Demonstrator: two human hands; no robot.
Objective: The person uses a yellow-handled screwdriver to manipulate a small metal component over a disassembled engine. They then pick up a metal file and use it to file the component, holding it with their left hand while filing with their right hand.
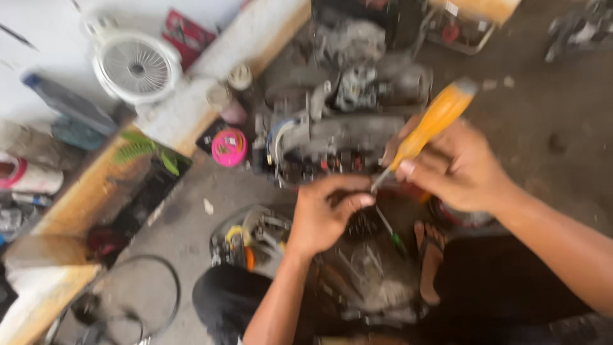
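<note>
My right hand (454,167) grips a screwdriver with an orange-yellow handle (433,121), its metal shaft slanting down-left toward my left hand. My left hand (322,214) has its fingers curled, thumb and fingertips pinched near the screwdriver's tip, just in front of a grey engine block (348,118) on the floor. What the left fingers pinch is too blurred to tell. A thin green-handled tool (391,233) lies below the hands. The whole picture is motion-blurred.
A white fan (136,67) stands at top left by a wooden ledge (83,198). A pink round tin (228,147) sits left of the engine. A sandalled foot (431,255), a tray of small parts (249,243) and a black cable loop (137,297) lie on the concrete floor.
</note>
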